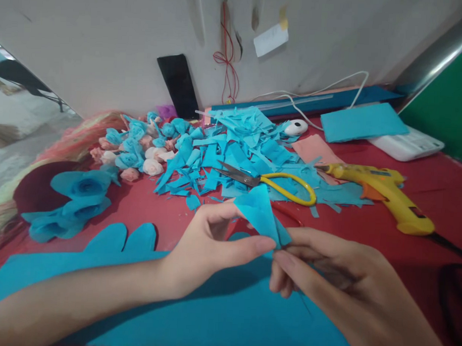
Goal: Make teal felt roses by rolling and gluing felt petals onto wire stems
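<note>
The right hand runs off the bottom edge and its fingertips fold in behind the small blue folded paper petal, so what else it pinches — a dark thin stem, perhaps — is hard to make out; the left hand grips the petal's lower tip between thumb and forefinger, just above the large blue scalloped felt sheet covering the near edge. Beyond lies a red cloth-covered table with yellow-handled steel scissors resting on a heap of blue paper scraps, a yellow glue gun to the right, and finished blue and pale pink paper roses at the left — all against a plain grey wall
</note>
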`<action>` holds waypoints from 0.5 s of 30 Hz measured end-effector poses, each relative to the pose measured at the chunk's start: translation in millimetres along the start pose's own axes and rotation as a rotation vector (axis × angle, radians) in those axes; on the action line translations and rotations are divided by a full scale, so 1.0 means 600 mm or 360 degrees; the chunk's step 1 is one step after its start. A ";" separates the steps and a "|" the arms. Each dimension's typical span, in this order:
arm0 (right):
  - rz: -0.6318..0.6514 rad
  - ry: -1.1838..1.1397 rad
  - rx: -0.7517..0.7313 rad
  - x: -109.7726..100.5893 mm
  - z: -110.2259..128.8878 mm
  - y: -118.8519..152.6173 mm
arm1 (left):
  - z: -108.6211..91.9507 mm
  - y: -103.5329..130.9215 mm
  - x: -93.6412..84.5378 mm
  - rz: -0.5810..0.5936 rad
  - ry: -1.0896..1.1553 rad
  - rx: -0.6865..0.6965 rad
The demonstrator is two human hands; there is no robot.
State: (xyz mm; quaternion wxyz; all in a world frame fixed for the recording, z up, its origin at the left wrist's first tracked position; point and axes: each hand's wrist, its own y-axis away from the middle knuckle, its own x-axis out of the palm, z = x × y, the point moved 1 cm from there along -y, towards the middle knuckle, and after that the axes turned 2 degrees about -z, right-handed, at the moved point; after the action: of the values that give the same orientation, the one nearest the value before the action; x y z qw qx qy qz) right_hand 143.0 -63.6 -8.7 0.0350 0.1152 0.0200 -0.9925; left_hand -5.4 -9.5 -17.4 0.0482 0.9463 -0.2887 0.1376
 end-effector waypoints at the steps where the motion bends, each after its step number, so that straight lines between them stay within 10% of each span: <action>1: -0.0015 -0.0027 0.0010 0.001 0.000 0.001 | 0.000 0.000 0.000 -0.0002 0.0000 0.0005; 9: -0.0050 0.0066 0.0144 0.001 0.001 -0.008 | -0.006 -0.001 0.001 -0.0120 0.0063 -0.0033; 15: -0.0545 0.0468 -0.0322 -0.016 -0.009 0.005 | -0.009 -0.010 -0.010 -0.0283 0.0194 -0.0042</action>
State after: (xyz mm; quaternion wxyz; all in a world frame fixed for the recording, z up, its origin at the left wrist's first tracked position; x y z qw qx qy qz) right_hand 153.9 -65.6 -11.5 -0.1257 0.2493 0.1434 -0.9495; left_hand -8.3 -0.6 -14.4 0.0902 0.9573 -0.2020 0.1861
